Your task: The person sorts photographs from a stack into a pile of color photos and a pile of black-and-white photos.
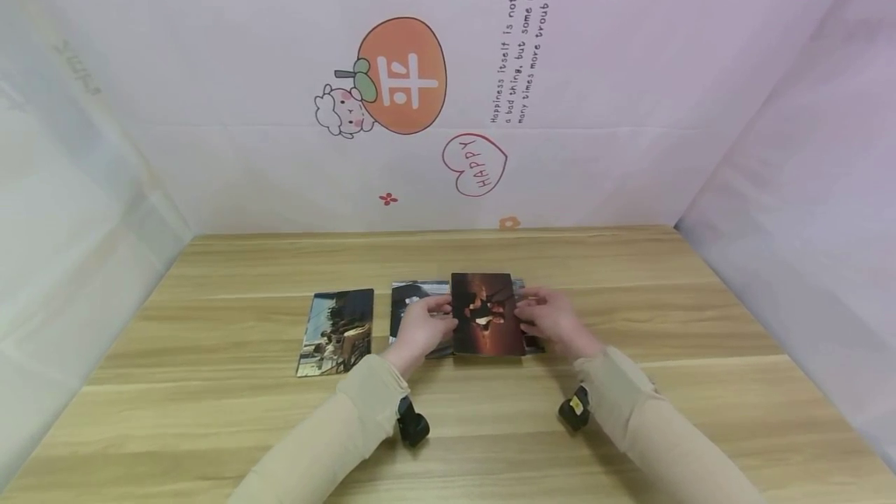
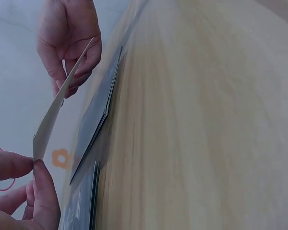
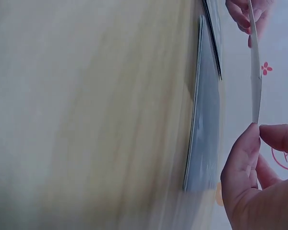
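Note:
A photo card [image 1: 483, 313] with a dark red picture is held up between both hands. My left hand [image 1: 422, 330] pinches one side edge between thumb and fingers. On the opposite edge, my right hand [image 1: 554, 320] pinches it the same way. Seen from the left wrist, the pale side of the card [image 2: 50, 120] hangs above the table, slightly bowed, apart from the cards below. Under it lie other photo cards [image 1: 420, 290], mostly covered by the held card and the left hand. The right wrist view shows the card [image 3: 255, 81] nearly edge-on.
Left of the hands, another photo card [image 1: 337, 333] with an outdoor scene lies flat on the wooden table [image 1: 490, 442]. A printed white cloth wall [image 1: 595, 99] stands behind the table, and pale cloth closes off both sides.

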`<state>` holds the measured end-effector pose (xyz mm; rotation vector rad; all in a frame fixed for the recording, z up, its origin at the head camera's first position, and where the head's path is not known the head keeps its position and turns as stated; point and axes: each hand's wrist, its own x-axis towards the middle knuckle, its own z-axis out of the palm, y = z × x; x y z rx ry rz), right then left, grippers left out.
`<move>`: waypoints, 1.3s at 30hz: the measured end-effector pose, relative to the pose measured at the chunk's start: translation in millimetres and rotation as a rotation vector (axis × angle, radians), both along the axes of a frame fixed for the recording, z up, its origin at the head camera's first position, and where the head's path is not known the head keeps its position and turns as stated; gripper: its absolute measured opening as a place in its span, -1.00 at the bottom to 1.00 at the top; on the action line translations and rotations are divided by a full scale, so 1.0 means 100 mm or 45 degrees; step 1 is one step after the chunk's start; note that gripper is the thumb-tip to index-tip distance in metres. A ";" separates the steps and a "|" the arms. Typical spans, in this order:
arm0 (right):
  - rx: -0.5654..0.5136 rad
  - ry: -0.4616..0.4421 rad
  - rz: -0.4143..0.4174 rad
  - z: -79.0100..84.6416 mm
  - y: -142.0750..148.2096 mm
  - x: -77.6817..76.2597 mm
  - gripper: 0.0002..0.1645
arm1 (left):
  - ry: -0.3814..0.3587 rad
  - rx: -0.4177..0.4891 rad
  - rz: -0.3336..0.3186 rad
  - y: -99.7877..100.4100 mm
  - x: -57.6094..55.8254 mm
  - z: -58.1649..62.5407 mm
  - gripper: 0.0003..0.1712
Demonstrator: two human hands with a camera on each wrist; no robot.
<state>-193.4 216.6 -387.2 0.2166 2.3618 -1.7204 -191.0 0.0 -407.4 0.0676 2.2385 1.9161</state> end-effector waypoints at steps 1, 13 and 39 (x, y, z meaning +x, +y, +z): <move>-0.004 -0.001 -0.002 0.00 -0.01 0.00 -0.48 | -0.002 -0.003 0.000 -0.02 0.00 0.00 -0.50; -0.076 -0.014 0.020 -0.03 -0.16 0.02 -0.48 | 0.024 0.024 0.009 -0.21 0.00 -0.05 -0.49; -0.088 0.071 0.075 -0.08 -0.86 -0.02 -0.46 | 0.024 -0.184 0.089 -0.91 0.16 0.05 -0.44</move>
